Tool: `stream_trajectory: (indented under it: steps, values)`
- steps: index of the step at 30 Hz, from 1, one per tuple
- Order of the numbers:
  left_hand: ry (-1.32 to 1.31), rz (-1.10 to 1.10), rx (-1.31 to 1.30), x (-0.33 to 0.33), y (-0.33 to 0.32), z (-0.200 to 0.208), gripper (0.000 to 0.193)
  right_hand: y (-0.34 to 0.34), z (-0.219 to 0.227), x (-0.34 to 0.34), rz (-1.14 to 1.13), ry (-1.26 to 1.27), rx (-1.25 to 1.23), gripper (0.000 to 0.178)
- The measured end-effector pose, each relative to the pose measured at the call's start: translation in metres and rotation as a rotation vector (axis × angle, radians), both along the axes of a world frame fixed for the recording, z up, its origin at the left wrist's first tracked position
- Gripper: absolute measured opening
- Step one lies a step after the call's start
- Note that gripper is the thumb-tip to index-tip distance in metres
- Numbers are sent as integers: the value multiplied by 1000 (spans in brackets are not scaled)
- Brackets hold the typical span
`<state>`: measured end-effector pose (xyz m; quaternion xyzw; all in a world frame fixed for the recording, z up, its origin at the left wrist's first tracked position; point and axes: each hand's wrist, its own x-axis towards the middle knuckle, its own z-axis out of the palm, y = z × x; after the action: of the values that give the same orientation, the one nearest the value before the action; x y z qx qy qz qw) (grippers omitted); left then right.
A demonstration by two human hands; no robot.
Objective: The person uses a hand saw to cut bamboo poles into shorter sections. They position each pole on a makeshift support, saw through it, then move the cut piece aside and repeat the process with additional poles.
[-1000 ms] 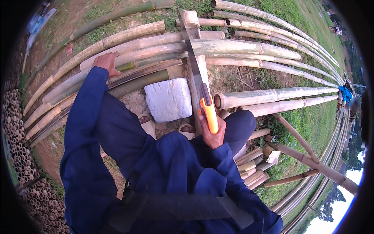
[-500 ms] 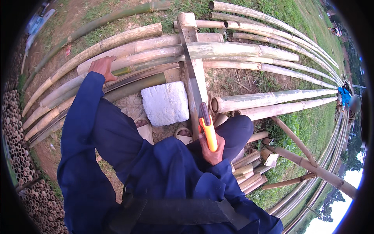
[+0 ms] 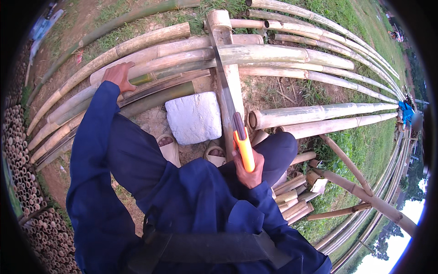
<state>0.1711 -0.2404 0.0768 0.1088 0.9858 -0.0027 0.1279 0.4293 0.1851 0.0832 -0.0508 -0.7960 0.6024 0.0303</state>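
Note:
My right hand is closed round the orange handle of a hand saw, whose long blade points away from me. The blade lies across a pale green bamboo pole that runs from left to right in front of me. Beneath it a thick notched piece of bamboo stretches away from me, supporting the pole. At the left, my left hand grips the same pole, fingers over the top and thumb on the near side. How deep the blade sits in the pole I cannot tell.
A whitish block sits on the ground before my sandalled feet. More bamboo poles lie to the right, with short cut pieces by my right knee. Stacked bamboo fills the lower left. A person in blue is far right.
The saw and my right hand have slid slightly forward, away from me. My left hand keeps its hold on the pole. The whole view has shifted a little.

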Motion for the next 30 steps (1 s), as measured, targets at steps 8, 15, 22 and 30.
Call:
stream_trajectory:
  steps: [8,15,22,30]
  values:
    - [24,-50,30,-11,5,-9,85,-31,-34,-138,-25,178,-61,14]
    - [338,168,217,-19,-15,-21,69,-33,-44,-119,-17,152,-122,17]
    - [412,-323,244,-24,144,-15,75,-24,-46,-121,-34,76,-145,17]
    - [68,-138,162,-44,186,-43,77,-27,-41,-112,-56,-45,-139,17]
